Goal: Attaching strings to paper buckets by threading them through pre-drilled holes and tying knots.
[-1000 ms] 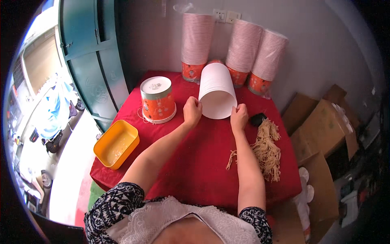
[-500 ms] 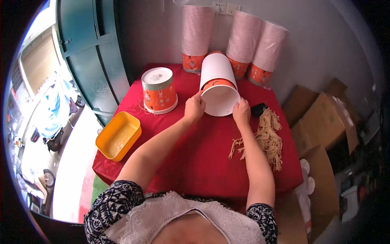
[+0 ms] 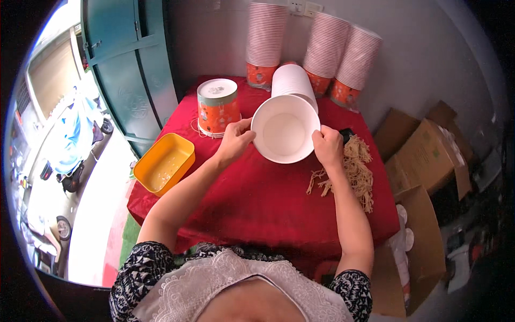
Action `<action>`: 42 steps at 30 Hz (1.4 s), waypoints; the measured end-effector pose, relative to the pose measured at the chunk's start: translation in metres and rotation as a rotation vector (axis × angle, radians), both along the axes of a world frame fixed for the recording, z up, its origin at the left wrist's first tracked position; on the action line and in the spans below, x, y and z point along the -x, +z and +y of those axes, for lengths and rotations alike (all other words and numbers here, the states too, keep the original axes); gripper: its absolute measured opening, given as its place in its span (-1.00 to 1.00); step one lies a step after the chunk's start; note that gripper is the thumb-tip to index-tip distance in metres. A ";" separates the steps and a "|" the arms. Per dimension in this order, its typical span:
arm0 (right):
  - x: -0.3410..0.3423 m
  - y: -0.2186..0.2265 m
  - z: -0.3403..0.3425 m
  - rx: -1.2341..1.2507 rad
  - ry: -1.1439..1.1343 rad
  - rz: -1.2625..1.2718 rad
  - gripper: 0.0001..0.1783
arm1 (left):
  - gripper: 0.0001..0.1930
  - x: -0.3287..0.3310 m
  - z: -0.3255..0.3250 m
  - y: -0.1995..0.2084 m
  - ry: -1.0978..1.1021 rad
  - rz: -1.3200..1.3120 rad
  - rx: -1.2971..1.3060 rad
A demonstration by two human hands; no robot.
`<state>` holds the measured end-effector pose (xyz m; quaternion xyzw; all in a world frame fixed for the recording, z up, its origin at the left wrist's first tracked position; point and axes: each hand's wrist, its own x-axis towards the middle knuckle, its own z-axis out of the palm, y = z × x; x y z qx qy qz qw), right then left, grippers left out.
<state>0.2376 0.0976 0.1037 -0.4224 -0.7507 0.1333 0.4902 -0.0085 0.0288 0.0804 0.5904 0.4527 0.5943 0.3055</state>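
Both my forearms reach forward, bare from the elbows, converging a little. My left hand curls its fingers inward toward my right, thumb on top. My right hand mirrors it, knuckles up, fingers bent in a grip, wrist straight.

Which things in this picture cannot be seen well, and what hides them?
- Head view: the outside of the white paper bucket is hidden; its open mouth faces the camera.
- The left hand and right hand hide parts of its rim.
- The black object is mostly behind the right hand.
- The tops of the cup stacks are cut off by the edge.
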 end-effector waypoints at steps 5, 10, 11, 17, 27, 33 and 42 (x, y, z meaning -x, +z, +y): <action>0.011 0.009 -0.016 -0.046 0.053 -0.011 -0.76 | -0.60 0.019 -0.017 -0.002 -0.050 -0.076 -0.009; 0.014 -0.014 0.008 -0.174 0.136 0.060 -0.76 | -0.45 0.041 -0.024 0.013 -0.162 0.047 -0.150; 0.014 -0.019 0.013 -0.096 0.178 0.066 -0.77 | -0.34 0.040 -0.029 0.022 -0.098 0.270 -0.215; 0.034 -0.051 0.036 0.013 0.400 0.147 -0.75 | 0.25 0.024 -0.040 0.043 0.083 1.168 -0.333; 0.051 -0.040 -0.013 0.294 0.233 0.339 -0.81 | 0.22 0.008 -0.032 0.015 0.190 1.103 -0.319; 0.043 -0.047 -0.074 0.565 0.673 0.486 -0.80 | 0.21 -0.006 -0.027 0.010 0.200 1.137 -0.323; 0.045 -0.062 -0.078 0.511 0.631 0.513 -0.86 | 0.18 -0.006 -0.024 0.003 0.120 0.964 -0.365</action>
